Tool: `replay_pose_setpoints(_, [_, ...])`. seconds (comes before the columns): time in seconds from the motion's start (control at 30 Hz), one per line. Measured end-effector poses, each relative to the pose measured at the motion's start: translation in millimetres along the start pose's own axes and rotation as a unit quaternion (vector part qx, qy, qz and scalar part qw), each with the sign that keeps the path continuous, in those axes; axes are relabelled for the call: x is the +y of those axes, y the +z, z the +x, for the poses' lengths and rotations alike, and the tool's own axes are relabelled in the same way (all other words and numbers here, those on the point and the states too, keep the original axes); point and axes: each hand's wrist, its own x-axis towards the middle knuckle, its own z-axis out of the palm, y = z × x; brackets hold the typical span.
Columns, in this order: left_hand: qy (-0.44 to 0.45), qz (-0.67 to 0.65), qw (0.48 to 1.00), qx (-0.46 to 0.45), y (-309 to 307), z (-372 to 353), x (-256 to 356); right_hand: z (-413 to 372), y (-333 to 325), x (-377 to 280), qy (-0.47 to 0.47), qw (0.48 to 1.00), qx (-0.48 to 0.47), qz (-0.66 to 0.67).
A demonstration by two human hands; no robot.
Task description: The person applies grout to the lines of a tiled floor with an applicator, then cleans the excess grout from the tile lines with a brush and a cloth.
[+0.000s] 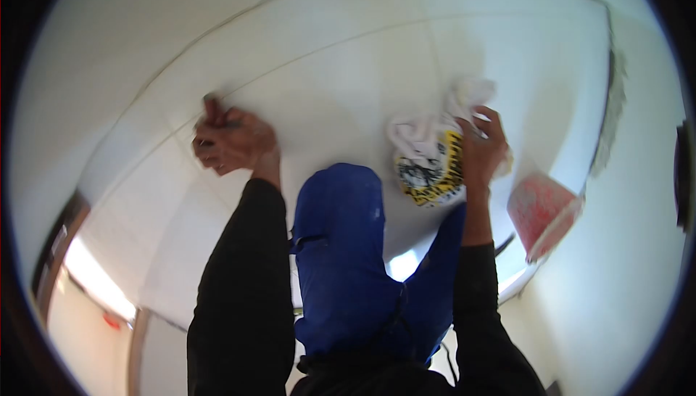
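Blocking part of the pale floor [341, 91], blue trousers [337, 251] showed between black sleeves [243, 294]. The left hand [243, 140] had its fingers curled around a reddish object [213, 109], too blurred for me to name. The right hand [483, 143] pinched a bunched printed cloth [428, 167], partly covering it; a red bucket [536, 211] stood nearby.

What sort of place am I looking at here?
Probably a room still being tiled or finished indoors. Large pale floor tiles with visible joint lines, a rough grey strip along the wall's foot, and a whitish-smeared red bucket suggest it.
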Motion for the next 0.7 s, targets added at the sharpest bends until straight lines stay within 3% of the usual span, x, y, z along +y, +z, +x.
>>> replay_pose_setpoints(0.03, [0.014,0.021,0.999,0.021,-0.8,-3.2,5.6,0.8,0.9,1.1,-0.012,1.000,0.022,0.012])
replay_pose_setpoints(0.1, [-0.019,0.064,0.997,-0.041,-4.1,-4.9,8.2,3.6,-0.3,2.0,-0.096,0.995,0.036,0.001])
replay_pose_setpoints(0.17, [0.007,0.038,0.998,-0.056,-10.5,-8.5,4.5,5.7,-6.6,-4.4,-0.160,0.987,-0.001,-0.019])
replay_pose_setpoints(0.23, [0.012,0.041,0.996,-0.077,-7.8,-2.8,-3.9,-4.6,-25.0,-16.6,-0.219,0.973,0.020,-0.067])
replay_pose_setpoints(0.3, [0.187,0.209,0.959,-0.030,10.6,2.5,-32.7,-18.7,-54.2,-10.2,-0.201,0.978,0.038,-0.052])
replay_pose_setpoints(0.37, [0.173,0.191,0.966,-0.022,1.9,2.6,-22.4,-31.4,-86.6,2.3,-0.181,0.981,0.053,-0.035])
replay_pose_setpoints(0.43, [0.154,0.177,0.972,-0.014,2.5,5.2,-16.6,-40.9,-131.3,30.0,-0.055,0.988,0.133,0.062])
replay_pose_setpoints(0.5, [0.095,0.182,0.978,0.041,19.4,12.9,-23.3,-50.0,-184.3,69.9,0.063,0.973,0.221,0.026])
replay_pose_setpoints(0.57, [0.091,0.166,0.981,0.039,19.2,15.2,-22.8,-56.2,-244.7,125.5,0.139,0.944,0.293,0.056])
replay_pose_setpoints(0.67, [0.089,0.154,0.983,0.033,10.6,13.2,-19.2,-52.7,-309.3,188.2,0.184,0.917,0.331,0.125])
replay_pose_setpoints(0.7, [0.091,0.157,0.983,0.028,12.2,14.6,-18.9,-48.8,-324.4,212.7,0.270,0.897,0.285,0.203])
